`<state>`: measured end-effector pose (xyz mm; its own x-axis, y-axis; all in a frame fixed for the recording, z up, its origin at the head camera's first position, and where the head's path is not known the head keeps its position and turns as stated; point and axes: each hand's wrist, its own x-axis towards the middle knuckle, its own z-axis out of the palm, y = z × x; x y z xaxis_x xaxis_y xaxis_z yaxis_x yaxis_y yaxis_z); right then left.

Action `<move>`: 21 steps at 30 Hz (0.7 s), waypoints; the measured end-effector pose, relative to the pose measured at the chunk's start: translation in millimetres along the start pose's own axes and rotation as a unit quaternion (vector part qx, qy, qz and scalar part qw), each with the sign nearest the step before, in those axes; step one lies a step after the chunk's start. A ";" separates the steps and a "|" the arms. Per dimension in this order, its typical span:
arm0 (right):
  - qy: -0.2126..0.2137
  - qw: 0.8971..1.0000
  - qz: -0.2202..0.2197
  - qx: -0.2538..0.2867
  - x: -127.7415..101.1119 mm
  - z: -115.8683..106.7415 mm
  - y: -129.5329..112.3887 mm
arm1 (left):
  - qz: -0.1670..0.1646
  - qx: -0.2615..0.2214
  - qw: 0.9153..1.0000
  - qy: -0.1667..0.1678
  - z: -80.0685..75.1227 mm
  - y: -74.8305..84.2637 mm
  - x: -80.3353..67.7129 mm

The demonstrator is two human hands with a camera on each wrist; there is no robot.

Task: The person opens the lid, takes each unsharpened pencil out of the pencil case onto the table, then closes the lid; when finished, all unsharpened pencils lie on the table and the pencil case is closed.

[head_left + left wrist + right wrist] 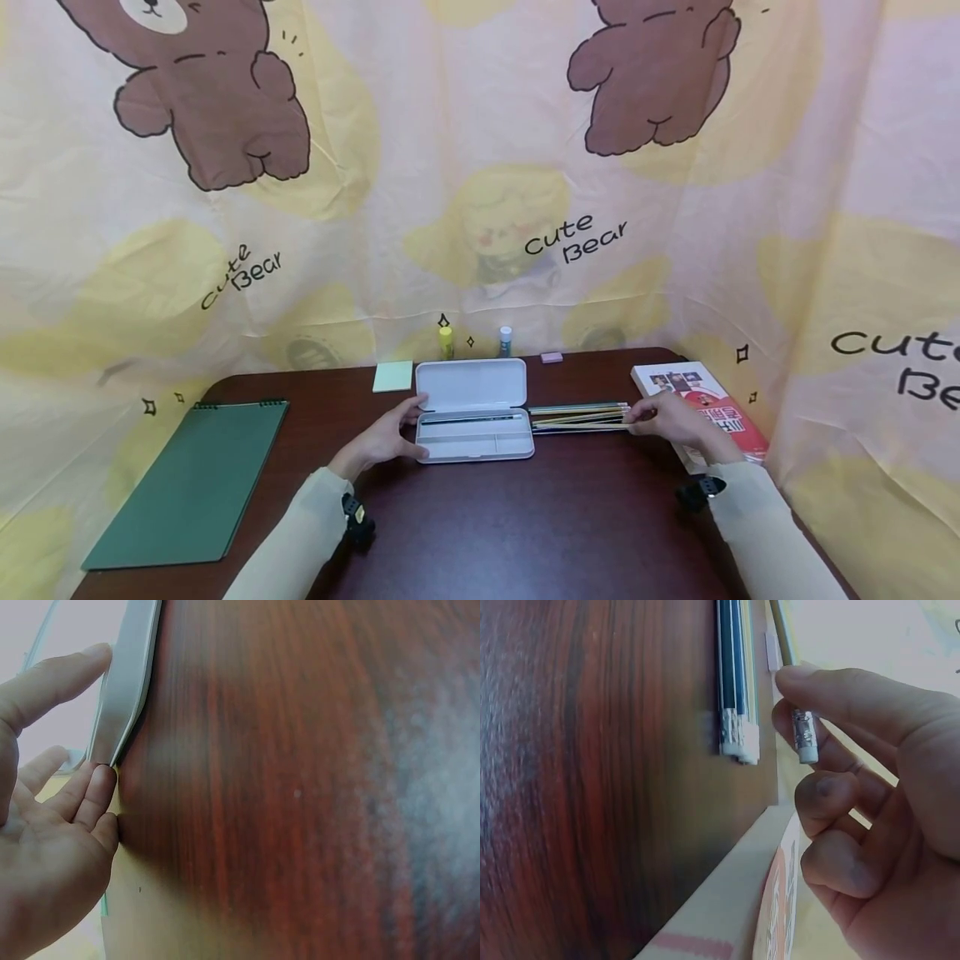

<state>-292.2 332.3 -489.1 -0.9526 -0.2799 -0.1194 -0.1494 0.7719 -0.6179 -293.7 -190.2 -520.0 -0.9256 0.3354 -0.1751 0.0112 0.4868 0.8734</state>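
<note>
A white pencil case [474, 448] lies with its lid [471, 383] raised at the back, and one dark pencil [468, 420] rests in its long compartment. My left hand [382, 433] holds the case's left end, thumb at the front corner [112, 690] and fingers along the side. On the right, my right hand [667, 417] pinches a pencil [805, 731] between thumb and index finger, near its silver ferrule and white eraser. Several more pencils [735, 682] with eraser ends lie on the table beside it, right of the case.
A red and white book [705, 400] lies right of the hand. Behind the case stand a yellow bottle [446, 343] and a glue stick [506, 342], with a pink eraser [551, 357] and pale green sticky notes [393, 377]. A green spiral pad [195, 483] lies at left.
</note>
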 end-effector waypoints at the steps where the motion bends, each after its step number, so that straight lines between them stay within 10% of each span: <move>1: -0.003 1.000 0.001 0.000 -0.1 -0.3 0.4 | 0.000 0.000 1.000 0.000 -0.1 -0.1 0.0; 21: -0.001 0.999 0.007 -0.036 10.9 10.0 -0.4 | 0.000 0.004 1.000 -0.006 -0.7 -0.4 -0.4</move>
<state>-299.9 323.3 -497.9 -0.9541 -0.2696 -0.1302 -0.1540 0.8147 -0.5590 -293.6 -191.1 -520.0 -0.9213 0.3444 -0.1804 0.0142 0.4935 0.8696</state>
